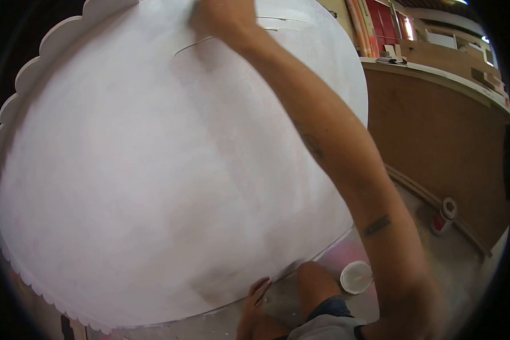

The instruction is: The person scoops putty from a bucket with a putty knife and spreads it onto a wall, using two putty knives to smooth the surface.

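A large white panel (124, 170) with a scalloped rim fills most of the view. My right arm reaches across it to the top, where my right hand (226, 20) is on or just over the white surface. Its fingers are blurred and partly cut off by the frame edge, so any tool in them is hidden. Thin raised ridges of white coating (277, 22) lie beside that hand. Low down, my left hand (258, 289) is by the panel's bottom edge, with fingers curled around something thin that I cannot make out.
A white tub (356, 277) stands on the floor by my knee. Farther right is a can with a red label (443, 216), near a wooden strip. A brown wooden partition (436, 124) rises behind it, with boards and loose items on top.
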`<state>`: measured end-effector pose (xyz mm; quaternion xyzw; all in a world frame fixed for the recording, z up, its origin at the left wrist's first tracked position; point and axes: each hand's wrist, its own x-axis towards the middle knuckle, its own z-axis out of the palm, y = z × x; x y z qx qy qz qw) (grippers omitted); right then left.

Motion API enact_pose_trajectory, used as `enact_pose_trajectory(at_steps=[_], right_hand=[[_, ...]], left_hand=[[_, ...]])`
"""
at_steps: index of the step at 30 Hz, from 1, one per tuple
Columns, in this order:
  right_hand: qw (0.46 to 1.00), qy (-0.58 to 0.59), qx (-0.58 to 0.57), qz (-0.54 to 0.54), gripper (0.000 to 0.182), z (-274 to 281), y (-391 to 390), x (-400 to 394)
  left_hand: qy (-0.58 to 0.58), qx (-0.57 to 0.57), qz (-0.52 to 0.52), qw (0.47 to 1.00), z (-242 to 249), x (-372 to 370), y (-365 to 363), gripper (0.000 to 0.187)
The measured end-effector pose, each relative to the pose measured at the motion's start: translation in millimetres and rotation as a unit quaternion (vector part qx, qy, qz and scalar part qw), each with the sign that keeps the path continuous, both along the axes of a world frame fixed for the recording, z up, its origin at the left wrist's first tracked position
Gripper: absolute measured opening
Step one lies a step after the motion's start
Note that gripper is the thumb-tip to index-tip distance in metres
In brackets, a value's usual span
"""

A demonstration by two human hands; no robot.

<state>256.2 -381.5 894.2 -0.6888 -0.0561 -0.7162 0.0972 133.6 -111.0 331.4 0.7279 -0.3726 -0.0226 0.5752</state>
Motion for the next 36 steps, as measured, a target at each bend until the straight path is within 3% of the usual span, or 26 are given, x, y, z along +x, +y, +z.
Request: enact_pose_trajectory(at_steps=[1, 8, 12, 15, 17, 21, 23, 24, 26, 28, 30, 33, 36], right_hand=[[0.996, 0.007, -0.034, -0.078, 0.018, -0.3, 15.5, 5.7], [0.998, -0.025, -0.056, -0.035, 0.016, -23.1, 96.4, 13.1], [0.989, -0.044, -0.135, -0.037, 0.011, -48.9, 127.8, 8.6], [0.981, 0.030, -0.189, -0.034, 0.012, -67.4, 139.9, -1.5], [0.965, 0.086, -0.229, -0.091, 0.018, -79.1, 141.2, -6.0], [0.960, 0.122, -0.246, -0.047, 0.017, -84.5, 112.0, -33.7], [0.970, 0.194, -0.131, -0.068, 0.019, -75.3, 70.2, -53.0], [0.987, 0.119, -0.096, -0.055, 0.022, -70.5, 29.6, -42.8], [0.996, 0.080, 0.030, -0.026, 0.028, -61.1, -59.7, -37.1], [0.981, 0.113, 0.132, -0.084, 0.032, -52.7, -150.3, -25.6], [0.965, 0.160, 0.193, -0.083, 0.035, -57.4, -193.3, -44.4], [0.948, 0.204, 0.229, -0.078, 0.036, -53.0, -229.4, -40.5], [0.953, 0.147, 0.226, -0.140, 0.034, -50.0, -233.7, -24.2]], left_hand=[[0.000, 0.000, -0.001, 1.000, -0.2, 0.0, 0.3, 0.062], [-0.019, -0.009, 0.009, 1.000, 14.2, -7.9, 3.5, 0.063], [-0.007, -0.028, 0.038, 0.999, 5.3, -18.1, 0.0, 0.062], [0.011, -0.044, 0.046, 0.998, 2.1, -27.2, -2.0, 0.061], [0.028, -0.046, 0.055, 0.997, 3.3, -34.0, -1.9, 0.059], [0.009, -0.075, 0.051, 0.996, 7.2, -43.7, -2.2, 0.056], [-0.011, -0.037, 0.058, 0.998, -4.2, -42.7, 1.1, 0.055], [-0.035, -0.003, 0.072, 0.997, -9.3, -41.5, 0.1, 0.054], [-0.029, 0.005, 0.063, 0.998, -14.0, -41.9, 1.0, 0.053], [-0.020, 0.012, 0.058, 0.998, -12.2, -42.2, 1.2, 0.053], [0.039, -0.033, 0.051, 0.997, -9.6, -42.3, -4.0, 0.055], [0.032, -0.036, 0.041, 0.998, -18.4, -26.8, -5.0, 0.061], [0.055, -0.048, 0.041, 0.996, -16.5, -19.5, -9.8, 0.063]])
